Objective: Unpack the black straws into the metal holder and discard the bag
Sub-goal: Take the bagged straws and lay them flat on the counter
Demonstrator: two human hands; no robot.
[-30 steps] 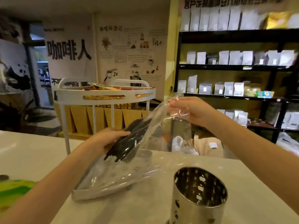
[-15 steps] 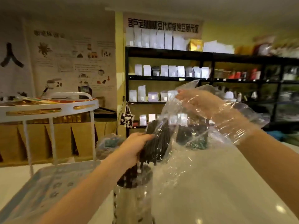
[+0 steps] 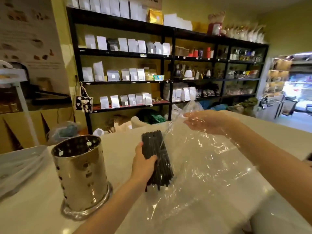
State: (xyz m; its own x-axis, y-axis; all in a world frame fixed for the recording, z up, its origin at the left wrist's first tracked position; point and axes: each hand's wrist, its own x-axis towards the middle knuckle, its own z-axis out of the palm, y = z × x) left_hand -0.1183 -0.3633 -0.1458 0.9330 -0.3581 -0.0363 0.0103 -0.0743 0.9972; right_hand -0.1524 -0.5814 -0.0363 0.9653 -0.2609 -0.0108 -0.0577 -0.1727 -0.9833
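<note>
Left hand (image 3: 143,164) clamped round black straws (image 3: 156,159) bundle above the counter, right hand (image 3: 205,121) pinching the clear plastic bag (image 3: 202,166) draped over its wrist; risk: clinging film drags loose straws out, missing perforated metal holder (image 3: 79,171) at left.

The black straws (image 3: 156,159) form a tight bundle, tilted slightly, its upper ends bare and its lower part inside the clear, crinkled plastic bag (image 3: 206,168). The perforated metal holder (image 3: 79,173) stands upright and empty on the surface, left of the bundle.
</note>
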